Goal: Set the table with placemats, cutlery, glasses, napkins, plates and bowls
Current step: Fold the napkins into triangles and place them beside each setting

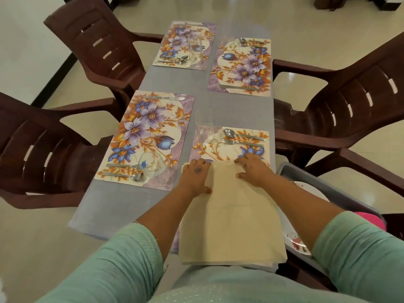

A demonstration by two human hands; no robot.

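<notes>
Pressing down on a beige napkin (231, 215), both hands work at its far edge: left hand (195, 178) lies flat on the cloth with fingers out, thumb along the left side; right hand (253, 169) also flat, fingers spread on the top right corner, neither pinching it as far as visible. Napkin sits at the near end of the table (122, 204), covering the near part of the near-right placemat (231, 147); looks like more than one layer at the bottom edge, can't tell how many. Right of it, a grey bin (328, 186) on a chair holds floral plates (298, 243). On the near-right mat: spoon (229, 133) and fork (228, 141), clear glass (204, 125) at its far left corner. Near-left placemat (145, 138) has cutlery and a glass (153, 165). Far-left placemat (185, 45) has cutlery and a glass; far-right placemat (240, 66) has cutlery, no glass seen. Judgement: mats and cutlery done, glasses mostly done, napkins just starting, plates and bowls not yet placed; no bowls visible.
</notes>
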